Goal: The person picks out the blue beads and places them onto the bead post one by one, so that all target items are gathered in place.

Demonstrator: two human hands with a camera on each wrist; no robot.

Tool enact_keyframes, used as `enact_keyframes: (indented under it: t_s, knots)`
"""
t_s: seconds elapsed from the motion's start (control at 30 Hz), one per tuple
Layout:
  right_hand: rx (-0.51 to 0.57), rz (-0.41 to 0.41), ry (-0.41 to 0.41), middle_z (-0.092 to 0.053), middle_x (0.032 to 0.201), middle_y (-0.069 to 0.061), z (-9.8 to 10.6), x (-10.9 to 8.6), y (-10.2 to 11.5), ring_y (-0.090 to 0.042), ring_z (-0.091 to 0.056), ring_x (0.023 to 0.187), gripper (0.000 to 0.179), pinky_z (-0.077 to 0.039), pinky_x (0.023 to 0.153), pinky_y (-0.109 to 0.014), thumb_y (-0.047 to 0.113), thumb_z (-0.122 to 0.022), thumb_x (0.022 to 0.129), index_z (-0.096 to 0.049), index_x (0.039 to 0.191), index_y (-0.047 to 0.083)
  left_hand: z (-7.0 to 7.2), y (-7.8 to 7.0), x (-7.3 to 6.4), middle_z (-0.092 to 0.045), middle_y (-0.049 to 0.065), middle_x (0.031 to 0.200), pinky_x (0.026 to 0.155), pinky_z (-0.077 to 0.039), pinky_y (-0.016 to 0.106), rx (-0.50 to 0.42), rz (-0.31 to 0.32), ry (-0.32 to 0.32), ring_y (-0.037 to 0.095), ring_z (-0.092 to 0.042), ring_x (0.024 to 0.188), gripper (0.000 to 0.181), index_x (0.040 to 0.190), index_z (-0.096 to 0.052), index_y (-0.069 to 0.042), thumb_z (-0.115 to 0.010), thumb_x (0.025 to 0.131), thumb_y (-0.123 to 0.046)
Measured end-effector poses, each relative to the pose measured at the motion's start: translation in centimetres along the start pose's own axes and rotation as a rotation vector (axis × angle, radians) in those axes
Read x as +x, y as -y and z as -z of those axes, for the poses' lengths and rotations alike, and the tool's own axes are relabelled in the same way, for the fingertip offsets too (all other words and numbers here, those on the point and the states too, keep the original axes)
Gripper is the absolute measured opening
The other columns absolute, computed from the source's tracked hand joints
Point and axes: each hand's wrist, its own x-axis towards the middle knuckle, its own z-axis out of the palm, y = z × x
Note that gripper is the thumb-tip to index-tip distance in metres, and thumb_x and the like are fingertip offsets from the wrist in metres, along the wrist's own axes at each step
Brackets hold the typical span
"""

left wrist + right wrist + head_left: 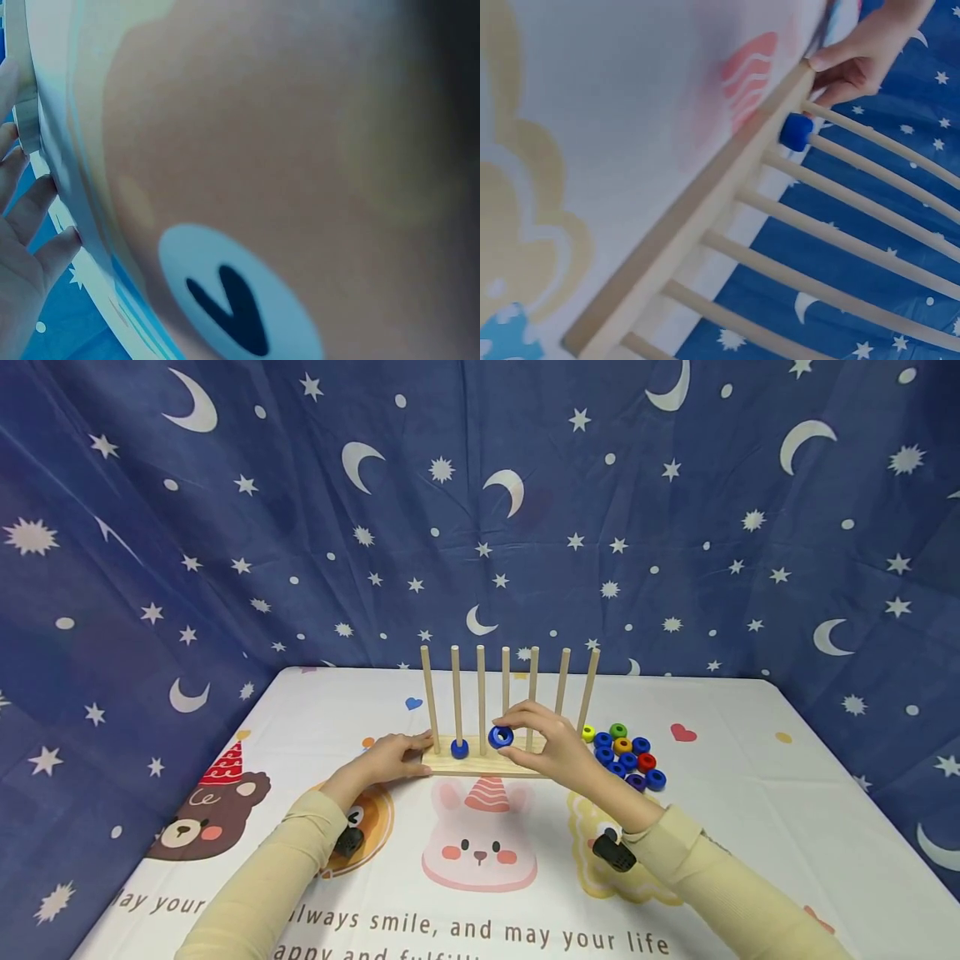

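A pale wooden rack [457, 766] with several upright pegs stands on the table. My left hand [390, 757] grips its left end; in the right wrist view that hand's [862, 64] thumb lies on the front side with fingers behind. In the left wrist view, only part of the left hand [26, 255] shows at the rack's end. One blue ring [460, 749] sits at the bottom of the second peg from the left. My right hand [558, 747] pinches another blue ring [495, 745] between thumb and fingers, its hole facing the head camera, in front of the middle pegs.
Right of the rack lies a loose group of rings: several blue ones [656, 779], a red ring [647, 762], an orange ring [622, 745], a green ring [618, 730] and a yellow ring [588, 733]. A printed white cloth [720, 827] covers the table; a blue starry curtain [480, 560] hangs behind.
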Motion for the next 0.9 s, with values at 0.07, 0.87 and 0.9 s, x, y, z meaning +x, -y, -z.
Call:
enact_keyframes:
  t_s: [0.07,0.87,0.9]
  knots:
    - [0.010,0.015,-0.020,-0.065,0.099,-0.010,0.0,0.5,0.2,-0.021,-0.064,0.091,0.032,-0.056,0.082,-0.031,0.001,-0.076,0.075,-0.067,0.105,-0.001,0.0,0.0,0.0,-0.044,0.015,0.142,0.108,-0.034,0.052,0.003,-0.001,0.000,0.041,-0.042,0.130,0.058,0.131,-0.053,0.000,-0.070,0.084,-0.028]
    - [0.037,0.064,-0.135,-0.064,0.099,-0.014,0.0,4.4,0.9,-0.023,-0.062,0.090,0.032,-0.055,0.083,-0.026,-0.003,-0.076,0.074,-0.066,0.105,-0.005,-0.2,0.0,0.2,-0.045,0.014,0.142,0.108,-0.035,0.052,0.008,0.013,-0.005,0.041,-0.042,0.130,0.058,0.131,-0.054,0.000,-0.071,0.083,-0.029]
    - [0.038,0.057,-0.136,-0.064,0.100,-0.014,0.0,4.5,0.9,-0.023,-0.062,0.091,0.032,-0.055,0.083,-0.026,-0.002,-0.076,0.075,-0.066,0.105,-0.005,-0.3,0.0,0.2,-0.045,0.014,0.142,0.108,-0.035,0.052,0.012,0.014,-0.007,0.041,-0.043,0.130,0.058,0.131,-0.054,0.000,-0.071,0.083,-0.029]
